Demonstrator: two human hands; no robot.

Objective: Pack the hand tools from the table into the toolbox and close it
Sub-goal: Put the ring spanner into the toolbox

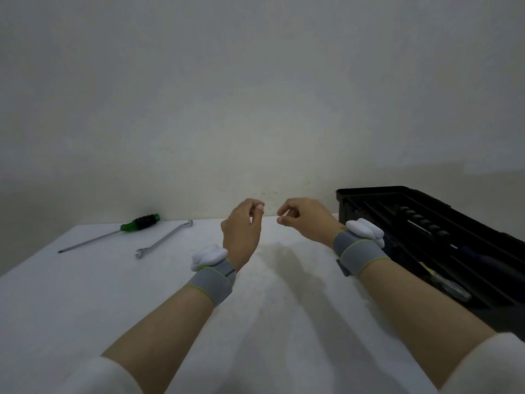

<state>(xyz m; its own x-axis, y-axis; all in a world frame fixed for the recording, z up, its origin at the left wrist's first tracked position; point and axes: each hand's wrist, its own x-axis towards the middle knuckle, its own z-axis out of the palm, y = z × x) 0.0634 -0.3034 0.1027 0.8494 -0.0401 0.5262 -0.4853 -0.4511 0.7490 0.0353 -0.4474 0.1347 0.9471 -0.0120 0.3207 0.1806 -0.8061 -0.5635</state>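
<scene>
A black toolbox [358, 199] stands open at the right side of the white table [85, 294], with several tools lying inside it. A screwdriver with a green and black handle [133, 224] lies at the far left, its shaft pointing toward the left edge. A silver wrench [163, 238] lies just right of it. My left hand [241, 231] and my right hand [304, 220] hover above the table's middle, near each other. Both have loosely curled fingers and hold nothing. Each wrist wears a grey band with a white piece on it.
A plain pale wall rises directly behind the table's far edge. The toolbox runs along the table's right edge toward me, close beside my right forearm.
</scene>
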